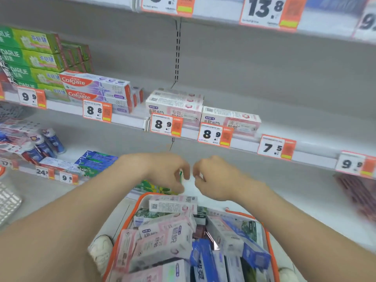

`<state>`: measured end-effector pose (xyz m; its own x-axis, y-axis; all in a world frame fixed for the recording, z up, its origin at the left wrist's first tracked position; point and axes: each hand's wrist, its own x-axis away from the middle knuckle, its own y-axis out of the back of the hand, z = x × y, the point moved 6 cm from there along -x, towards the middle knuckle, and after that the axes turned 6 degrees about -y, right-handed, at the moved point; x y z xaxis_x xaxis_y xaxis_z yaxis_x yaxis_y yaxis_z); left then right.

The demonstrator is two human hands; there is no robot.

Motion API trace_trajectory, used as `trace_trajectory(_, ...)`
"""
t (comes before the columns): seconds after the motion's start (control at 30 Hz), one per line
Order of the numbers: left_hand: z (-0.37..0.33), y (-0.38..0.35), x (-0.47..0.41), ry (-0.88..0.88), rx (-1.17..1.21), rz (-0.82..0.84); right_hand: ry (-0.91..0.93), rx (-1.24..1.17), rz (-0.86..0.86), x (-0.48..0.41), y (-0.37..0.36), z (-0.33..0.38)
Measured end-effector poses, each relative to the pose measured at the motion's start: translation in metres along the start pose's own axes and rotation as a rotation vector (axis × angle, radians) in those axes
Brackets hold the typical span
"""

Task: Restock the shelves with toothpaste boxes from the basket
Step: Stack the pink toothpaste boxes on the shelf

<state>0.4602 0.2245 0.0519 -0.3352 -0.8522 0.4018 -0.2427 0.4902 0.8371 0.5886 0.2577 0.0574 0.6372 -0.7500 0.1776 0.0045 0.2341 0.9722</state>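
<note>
The orange-rimmed basket (269, 247) sits low in the view, full of several pink, white and blue toothpaste boxes (162, 243). Both hands hover just above its far rim, in front of the lower shelf. My left hand (166, 171) has its fingers curled around a thin green edge, which looks like the end of a green toothpaste box (180, 176). My right hand (213, 178) is curled close beside it, fingertips almost touching the left; what it holds is hidden. Another green box (150, 188) lies on the lower shelf under my left hand.
The middle shelf (305, 127) carries green Darlie boxes (32, 55), Colgate boxes (95, 88) and pink-white boxes (177, 104) behind price tags; its right part is bare. Blue tubes and boxes (95, 159) stand lower left. A shoe (101, 251) shows beside the basket.
</note>
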Motion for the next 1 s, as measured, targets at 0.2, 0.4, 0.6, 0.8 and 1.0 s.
trace_trajectory(0.2,-0.022,-0.071,-0.014,0.106,-0.18,0.282,-0.101,0.147,0.27,0.051,-0.045,-0.031)
trace_trajectory(0.4,-0.026,-0.098,-0.04,0.021,-0.256,0.206,0.002,0.111,0.427,0.088,-0.084,-0.009)
trace_trajectory(0.6,-0.011,-0.118,-0.048,0.021,-0.161,0.26,0.063,-0.082,0.385,0.071,-0.12,0.006)
trace_trajectory(0.8,0.003,-0.114,-0.048,0.044,-0.116,0.149,0.009,-0.2,0.262,0.053,-0.134,0.004)
trace_trajectory(1.0,0.016,-0.076,-0.025,0.098,-0.162,-0.009,-0.06,-0.391,0.085,0.04,-0.125,-0.001)
